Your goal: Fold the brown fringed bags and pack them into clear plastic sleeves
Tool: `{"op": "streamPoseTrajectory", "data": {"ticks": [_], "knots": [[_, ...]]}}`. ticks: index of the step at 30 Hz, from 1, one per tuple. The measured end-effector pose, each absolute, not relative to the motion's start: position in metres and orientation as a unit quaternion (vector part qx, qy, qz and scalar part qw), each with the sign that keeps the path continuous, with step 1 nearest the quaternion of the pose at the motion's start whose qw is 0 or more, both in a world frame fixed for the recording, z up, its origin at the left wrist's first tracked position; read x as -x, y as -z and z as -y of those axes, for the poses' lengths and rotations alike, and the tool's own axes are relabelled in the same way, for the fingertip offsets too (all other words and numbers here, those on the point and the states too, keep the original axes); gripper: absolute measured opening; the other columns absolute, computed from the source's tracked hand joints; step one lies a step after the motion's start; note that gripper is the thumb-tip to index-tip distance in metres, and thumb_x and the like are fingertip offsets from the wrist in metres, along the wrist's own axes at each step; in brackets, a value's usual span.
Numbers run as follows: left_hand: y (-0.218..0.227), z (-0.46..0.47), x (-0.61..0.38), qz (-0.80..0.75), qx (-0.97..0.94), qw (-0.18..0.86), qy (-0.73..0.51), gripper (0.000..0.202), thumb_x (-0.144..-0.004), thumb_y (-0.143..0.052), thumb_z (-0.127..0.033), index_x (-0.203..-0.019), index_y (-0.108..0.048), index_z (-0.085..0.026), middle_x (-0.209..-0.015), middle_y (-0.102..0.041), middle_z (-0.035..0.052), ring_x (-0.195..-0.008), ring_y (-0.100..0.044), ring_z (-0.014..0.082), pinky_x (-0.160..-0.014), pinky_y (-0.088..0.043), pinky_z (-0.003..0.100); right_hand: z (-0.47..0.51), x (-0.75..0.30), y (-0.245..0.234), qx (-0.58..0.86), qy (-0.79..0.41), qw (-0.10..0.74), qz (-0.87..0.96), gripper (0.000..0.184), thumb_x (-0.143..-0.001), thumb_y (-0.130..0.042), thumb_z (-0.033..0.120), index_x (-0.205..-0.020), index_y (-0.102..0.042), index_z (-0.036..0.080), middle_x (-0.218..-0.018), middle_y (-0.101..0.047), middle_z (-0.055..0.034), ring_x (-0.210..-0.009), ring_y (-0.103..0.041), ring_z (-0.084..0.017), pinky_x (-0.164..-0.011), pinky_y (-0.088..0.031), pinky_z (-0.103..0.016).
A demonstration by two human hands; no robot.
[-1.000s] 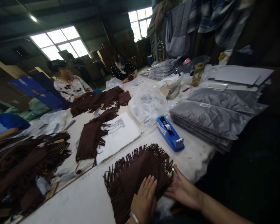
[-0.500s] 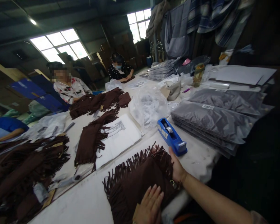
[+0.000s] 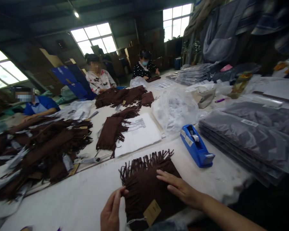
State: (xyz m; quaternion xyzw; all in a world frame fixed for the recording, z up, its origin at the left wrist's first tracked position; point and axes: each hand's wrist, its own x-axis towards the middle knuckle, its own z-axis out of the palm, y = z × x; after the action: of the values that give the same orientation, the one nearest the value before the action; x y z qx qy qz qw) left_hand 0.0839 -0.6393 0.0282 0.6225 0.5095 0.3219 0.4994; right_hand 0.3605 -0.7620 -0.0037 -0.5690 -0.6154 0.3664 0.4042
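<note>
A folded dark brown fringed scarf [image 3: 156, 183] lies on the white table in front of me, its fringe pointing away and along the left side. A tan card tag [image 3: 152, 212] on a pale string rests on its near part. My left hand [image 3: 112, 208] is at the scarf's left edge, thumb and fingers pinched together on the fringe. Across the scarf's right part lies my right hand [image 3: 180, 188], fingers stretched out and flat on the cloth. A blue tape dispenser [image 3: 197, 147] stands just beyond my right hand.
Grey bagged goods [image 3: 245, 134] are stacked at the right. Further off lie a clear plastic bag [image 3: 174, 110], a printed white sheet [image 3: 139, 134] and another brown scarf [image 3: 108, 133]. Brown scarves pile up at the left [image 3: 55, 150]. Several people sit around the table.
The scarf's near part now shows a card tag. My left hand has moved from the top of the scarf to its left edge; my right hand from the right edge onto the cloth. The view has swung left.
</note>
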Motion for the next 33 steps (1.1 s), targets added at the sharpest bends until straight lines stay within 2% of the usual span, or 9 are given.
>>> {"op": "streamPoseTrajectory", "data": {"ticks": [4,6,9,14,18,23,26,29,33], "knots": [[-0.017,0.609,-0.037,-0.582,-0.368,0.665,-0.287,0.032,-0.086,-0.050,-0.033,-0.104,-0.058,-0.008,-0.100,-0.068,0.0141,-0.098,-0.064,0.0248,-0.095,-0.047,0.040,0.775,-0.398,0.008,0.587,-0.439,0.615,0.291,0.048,-0.091,-0.035,0.049,-0.117,-0.057,0.015,-0.127,-0.055,-0.0146,-0.118,-0.049,-0.026,-0.107,-0.031,-0.046],[-0.007,0.601,-0.029,-0.577,-0.290,0.726,-0.236,0.034,-0.085,-0.053,-0.032,-0.106,-0.057,-0.005,-0.103,-0.067,0.0176,-0.099,-0.064,0.0240,-0.095,-0.047,0.038,0.772,-0.421,0.019,0.590,-0.518,0.604,0.137,0.050,-0.089,-0.039,0.050,-0.113,-0.058,0.010,-0.116,-0.061,-0.0197,-0.108,-0.058,-0.027,-0.102,-0.038,-0.045],[0.004,0.587,-0.038,-0.514,-0.243,0.804,-0.176,0.042,-0.086,-0.052,-0.038,-0.112,-0.055,-0.006,-0.107,-0.066,0.0173,-0.098,-0.064,0.0221,-0.092,-0.048,0.035,0.753,-0.443,0.028,0.530,-0.669,0.517,0.066,0.052,-0.087,-0.045,0.050,-0.112,-0.056,0.006,-0.110,-0.063,-0.0215,-0.100,-0.062,-0.025,-0.097,-0.044,-0.040],[0.004,0.550,-0.082,-0.372,-0.256,0.892,-0.036,0.051,-0.088,-0.043,-0.050,-0.106,-0.058,-0.005,-0.100,-0.068,0.0159,-0.091,-0.066,0.0232,-0.085,-0.050,0.036,0.694,-0.432,0.015,0.394,-0.814,0.417,0.092,0.060,-0.087,-0.036,0.059,-0.103,-0.059,0.006,-0.102,-0.067,-0.0173,-0.094,-0.065,-0.022,-0.091,-0.046,-0.036],[-0.001,0.525,-0.119,-0.296,-0.249,0.922,0.002,0.050,-0.089,-0.039,-0.050,-0.108,-0.059,-0.008,-0.105,-0.067,0.0138,-0.106,-0.060,0.0245,-0.097,-0.043,0.039,0.650,-0.419,0.016,0.358,-0.849,0.380,0.081,0.053,-0.086,-0.040,0.058,-0.092,-0.061,0.009,-0.094,-0.069,-0.0118,-0.094,-0.065,-0.022,-0.093,-0.044,-0.036],[0.009,0.502,-0.160,-0.283,-0.259,0.922,0.054,0.054,-0.088,-0.039,-0.053,-0.106,-0.060,-0.007,-0.110,-0.065,0.0146,-0.113,-0.055,0.0251,-0.105,-0.034,0.040,0.625,-0.418,0.026,0.325,-0.875,0.339,0.122,0.055,-0.087,-0.038,0.057,-0.094,-0.063,0.008,-0.101,-0.068,-0.0125,-0.102,-0.061,-0.022,-0.098,-0.040,-0.036],[0.015,0.492,-0.180,-0.273,-0.289,0.913,0.086,0.057,-0.087,-0.039,-0.055,-0.103,-0.062,-0.005,-0.104,-0.067,0.0152,-0.108,-0.059,0.0251,-0.105,-0.032,0.039,0.619,-0.420,0.025,0.341,-0.862,0.340,0.162,0.052,-0.088,-0.040,0.053,-0.098,-0.063,0.007,-0.104,-0.067,-0.0128,-0.105,-0.059,-0.021,-0.101,-0.036,-0.035],[0.005,0.491,-0.187,-0.250,-0.373,0.888,0.097,0.057,-0.086,-0.042,-0.055,-0.106,-0.063,-0.006,-0.104,-0.068,0.0146,-0.105,-0.060,0.0265,-0.104,-0.035,0.040,0.620,-0.424,0.013,0.400,-0.811,0.340,0.260,0.045,-0.085,-0.049,0.048,-0.106,-0.062,0.009,-0.106,-0.067,-0.0110,-0.101,-0.061,-0.022,-0.098,-0.039,-0.037],[-0.019,0.515,-0.171,-0.192,-0.634,0.747,0.056,0.050,-0.080,-0.054,-0.053,-0.113,-0.062,-0.017,-0.114,-0.064,0.0086,-0.109,-0.057,0.0307,-0.099,-0.040,0.044,0.638,-0.419,-0.017,0.481,-0.663,0.246,0.517,0.044,-0.085,-0.050,0.046,-0.116,-0.060,0.016,-0.113,-0.065,-0.0079,-0.103,-0.059,-0.026,-0.093,-0.044,-0.041]]}}
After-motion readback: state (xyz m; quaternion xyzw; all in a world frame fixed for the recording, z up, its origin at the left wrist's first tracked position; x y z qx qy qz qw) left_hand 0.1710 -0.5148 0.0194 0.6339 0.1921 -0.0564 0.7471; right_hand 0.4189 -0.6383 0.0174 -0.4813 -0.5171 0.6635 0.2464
